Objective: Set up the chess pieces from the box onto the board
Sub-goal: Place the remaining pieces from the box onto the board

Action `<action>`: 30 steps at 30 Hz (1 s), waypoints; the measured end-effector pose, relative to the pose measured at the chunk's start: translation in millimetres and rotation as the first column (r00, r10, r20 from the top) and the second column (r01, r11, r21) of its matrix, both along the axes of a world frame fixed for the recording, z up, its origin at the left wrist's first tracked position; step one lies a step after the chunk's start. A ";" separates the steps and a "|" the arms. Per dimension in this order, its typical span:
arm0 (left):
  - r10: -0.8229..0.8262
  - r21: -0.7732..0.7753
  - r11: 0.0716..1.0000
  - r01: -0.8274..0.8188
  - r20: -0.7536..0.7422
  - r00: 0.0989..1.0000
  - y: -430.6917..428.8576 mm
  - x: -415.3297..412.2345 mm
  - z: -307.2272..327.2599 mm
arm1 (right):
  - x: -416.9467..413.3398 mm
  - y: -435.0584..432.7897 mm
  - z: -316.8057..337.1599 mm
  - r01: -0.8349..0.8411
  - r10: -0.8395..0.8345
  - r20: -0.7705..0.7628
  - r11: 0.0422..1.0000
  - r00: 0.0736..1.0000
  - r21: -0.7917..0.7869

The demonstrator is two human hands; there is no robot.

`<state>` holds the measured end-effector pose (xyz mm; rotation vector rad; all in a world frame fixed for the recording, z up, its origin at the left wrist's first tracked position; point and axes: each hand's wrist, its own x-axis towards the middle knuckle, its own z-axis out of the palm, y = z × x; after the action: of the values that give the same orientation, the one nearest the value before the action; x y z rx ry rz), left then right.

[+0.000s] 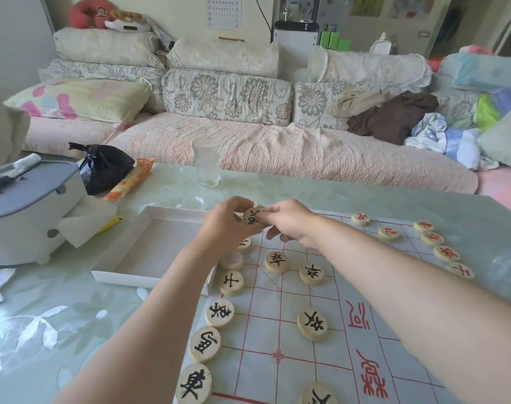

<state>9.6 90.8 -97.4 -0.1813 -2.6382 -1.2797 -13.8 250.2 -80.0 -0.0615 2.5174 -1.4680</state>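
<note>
A white box (123, 258) lies open on the table, left of the board (333, 339), a pale sheet with red grid lines. Round wooden pieces with black characters (219, 312) run down the board's left edge, and a few more sit inside the grid (312, 321). Pieces with red characters (432, 237) line the far right edge. Above the board's far left corner, my left hand (225, 225) and my right hand (289, 221) meet at one black-character piece (253, 215). Both pinch it, held up off the board. More pieces in the left hand may be hidden.
An empty glass (206, 166) stands at the table's far edge. A grey-lidded white container (27, 211), a black bag (105, 167) and an orange packet (129, 179) crowd the left side. White tissue (85, 223) lies by the box. A sofa with cushions is behind.
</note>
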 end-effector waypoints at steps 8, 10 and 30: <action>0.069 -0.624 0.780 -0.037 0.027 0.997 -13.3 -2.0 -23.6 | -29.0 -19.0 -30.5 0.252 -0.253 -0.005 0.961 0.967 0.114; 0.068 -0.627 0.778 -0.044 0.015 0.998 -15.3 -3.2 -25.5 | -31.1 -23.2 -34.7 0.313 -0.317 -0.002 0.938 0.949 0.151; -0.035 -0.679 0.734 0.020 -0.008 0.999 -13.3 -2.2 -28.2 | -5.2 -5.5 -20.9 0.024 0.123 -0.237 0.844 0.964 0.536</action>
<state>7.5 77.5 -125.6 -0.3354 -2.9630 -0.2355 -19.0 244.7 -100.9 -0.2391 3.0215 -0.7205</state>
